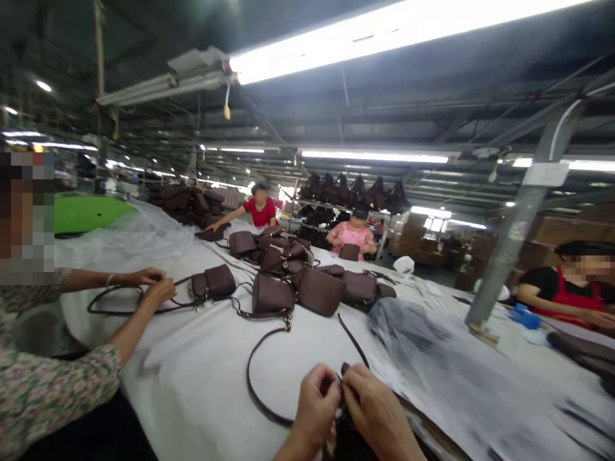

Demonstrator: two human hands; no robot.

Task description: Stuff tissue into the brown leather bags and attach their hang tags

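Note:
At the bottom of the head view, my left hand (pixel 314 404) and my right hand (pixel 377 406) meet close together with fingers pinched. Between them they hold a thin dark brown bag strap (pixel 250 378), which curves in a loop over the white table; a gold-coloured metal clip (pixel 288 322) shows at its far end. The exact part between my fingertips is mostly hidden. Another length of dark strap (pixel 354 339) runs down behind my right hand. Just beyond, brown handbags (pixel 321 291) lie in a loose pile with their straps tangled around them.
Clear plastic sheeting (pixel 432 358) covers the table's right side, beside a slanted grey post (pixel 521 218). At left, a co-worker's hands (pixel 161 291) handle the strap of a small brown bag (pixel 214 282). Other people work across the table and at right. Dark bags (pixel 355 192) hang behind.

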